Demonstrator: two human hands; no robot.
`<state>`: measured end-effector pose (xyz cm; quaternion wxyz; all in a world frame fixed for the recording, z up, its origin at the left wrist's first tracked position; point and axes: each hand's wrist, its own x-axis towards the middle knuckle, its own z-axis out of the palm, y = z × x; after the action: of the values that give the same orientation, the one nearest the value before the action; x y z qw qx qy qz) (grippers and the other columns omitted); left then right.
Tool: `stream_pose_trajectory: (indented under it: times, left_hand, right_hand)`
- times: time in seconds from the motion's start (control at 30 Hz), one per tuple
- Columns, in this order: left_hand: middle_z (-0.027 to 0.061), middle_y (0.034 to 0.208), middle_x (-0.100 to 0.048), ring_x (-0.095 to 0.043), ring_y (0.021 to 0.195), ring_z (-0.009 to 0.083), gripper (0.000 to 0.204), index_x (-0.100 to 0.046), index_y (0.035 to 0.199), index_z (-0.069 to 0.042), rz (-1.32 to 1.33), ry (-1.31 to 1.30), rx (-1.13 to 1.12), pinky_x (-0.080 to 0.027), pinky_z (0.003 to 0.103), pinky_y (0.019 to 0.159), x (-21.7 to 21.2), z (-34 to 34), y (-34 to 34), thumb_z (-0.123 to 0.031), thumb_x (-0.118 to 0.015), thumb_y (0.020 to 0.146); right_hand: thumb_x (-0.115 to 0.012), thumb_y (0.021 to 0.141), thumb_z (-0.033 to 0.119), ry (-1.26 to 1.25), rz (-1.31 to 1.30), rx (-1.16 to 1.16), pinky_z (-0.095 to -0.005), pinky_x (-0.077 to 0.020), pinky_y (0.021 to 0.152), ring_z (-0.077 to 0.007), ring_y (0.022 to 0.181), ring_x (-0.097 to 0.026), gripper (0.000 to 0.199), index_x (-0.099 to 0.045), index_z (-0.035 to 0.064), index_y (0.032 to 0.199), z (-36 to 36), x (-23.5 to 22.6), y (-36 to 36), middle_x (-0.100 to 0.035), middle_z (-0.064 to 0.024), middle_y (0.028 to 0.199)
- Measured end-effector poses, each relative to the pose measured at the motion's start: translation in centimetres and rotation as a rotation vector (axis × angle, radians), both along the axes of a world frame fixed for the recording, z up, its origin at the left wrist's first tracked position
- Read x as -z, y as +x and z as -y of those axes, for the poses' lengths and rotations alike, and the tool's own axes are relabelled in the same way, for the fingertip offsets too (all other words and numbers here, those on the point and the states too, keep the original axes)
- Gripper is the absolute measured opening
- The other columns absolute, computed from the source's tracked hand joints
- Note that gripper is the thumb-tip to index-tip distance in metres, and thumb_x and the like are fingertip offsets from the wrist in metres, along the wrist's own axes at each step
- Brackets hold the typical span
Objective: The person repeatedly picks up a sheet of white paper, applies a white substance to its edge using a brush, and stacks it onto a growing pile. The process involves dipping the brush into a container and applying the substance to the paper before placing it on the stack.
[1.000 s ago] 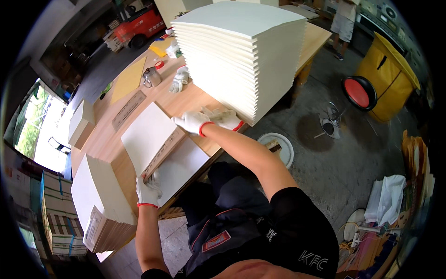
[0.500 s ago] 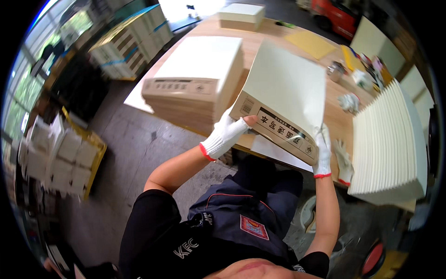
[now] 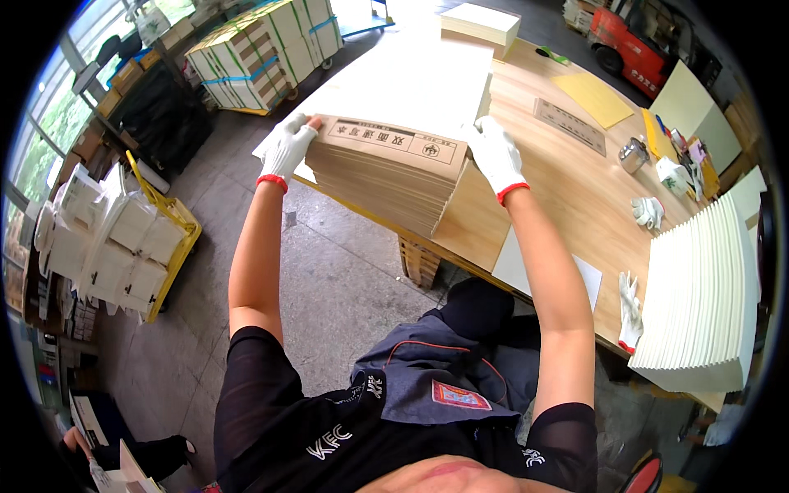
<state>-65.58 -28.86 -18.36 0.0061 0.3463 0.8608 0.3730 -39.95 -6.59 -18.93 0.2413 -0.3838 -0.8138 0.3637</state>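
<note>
A tall stack of pads (image 3: pixel 374 185) with white tops and brown printed front edges stands at the table's near left. The topmost pad (image 3: pixel 386 141) lies on it, its brown strip toward me. My left hand (image 3: pixel 288 150), in a white knit glove with the thumb tip bare, grips that pad's left front corner. At its right front corner my gloved right hand (image 3: pixel 497 156) has its fingers bent against the edge. Both arms reach forward. To the right, a row of white sheets or pads (image 3: pixel 699 296) fans out in overlapping layers.
A brown printed strip (image 3: pixel 569 126), a yellow sheet (image 3: pixel 593 99), a metal jar (image 3: pixel 633 154) and loose white gloves (image 3: pixel 629 312) lie on the wooden table (image 3: pixel 559 197). Behind stands another white stack (image 3: pixel 481 25). Loaded carts (image 3: pixel 107 238) and a red forklift (image 3: pixel 629 45) stand around.
Both hands have carried the tilted pad left and forward onto the stack, where it now lies flat. My view has shifted, and a printed brown strip shows on the table.
</note>
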Motion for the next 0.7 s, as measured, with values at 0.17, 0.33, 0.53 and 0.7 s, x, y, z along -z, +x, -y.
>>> stream_pose_trajectory:
  times: [0.17,0.33,0.53,0.7]
  left_hand:
    - [0.0096,0.093,-0.070,-0.063,0.086,0.0182,0.039,-0.068,0.118,-0.010,-0.014,-0.056,-0.010,-0.045,0.030,0.082,0.8,0.0,0.5,-0.038,-0.057,0.092]
    - [0.0093,0.082,-0.068,-0.059,0.080,0.0123,0.041,-0.068,0.113,-0.002,-0.095,0.025,0.091,-0.046,0.029,0.076,2.0,-0.4,-0.4,-0.037,-0.056,0.094]
    - [0.0164,0.141,-0.053,-0.052,0.128,0.0304,0.055,-0.050,0.140,-0.004,-0.748,0.312,0.241,-0.038,0.039,0.110,3.4,-1.8,-3.6,-0.014,-0.068,0.089]
    - [0.0161,0.144,-0.050,-0.045,0.135,0.0312,0.070,-0.044,0.145,-0.003,-0.517,0.581,0.594,-0.037,0.040,0.111,-1.7,-10.1,12.9,0.005,-0.068,0.080]
  right_hand:
    - [-0.056,0.090,0.051,0.080,0.083,0.010,-0.0415,-0.0488,0.077,-0.0319,0.090,-0.064,0.041,-0.062,0.0110,0.092,-0.4,1.7,0.4,-0.069,-0.0108,0.091]
    - [-0.056,0.090,0.049,0.053,-0.007,-0.003,-0.0412,-0.0499,0.081,-0.0322,0.093,-0.065,0.040,-0.066,0.0115,0.099,-0.5,1.7,1.3,-0.070,-0.0118,0.093]
    - [-0.054,0.094,0.051,0.056,-0.318,-0.136,-0.0458,-0.0511,0.083,-0.0390,0.095,-0.065,0.043,-0.062,0.0115,0.107,0.5,3.4,5.1,-0.069,-0.0189,0.099]
    - [-0.055,0.095,0.046,-0.156,-0.290,-0.136,-0.0371,-0.0522,0.074,-0.0232,0.076,-0.068,0.040,-0.056,0.0096,0.111,3.1,1.3,14.6,-0.069,-0.0084,0.086]
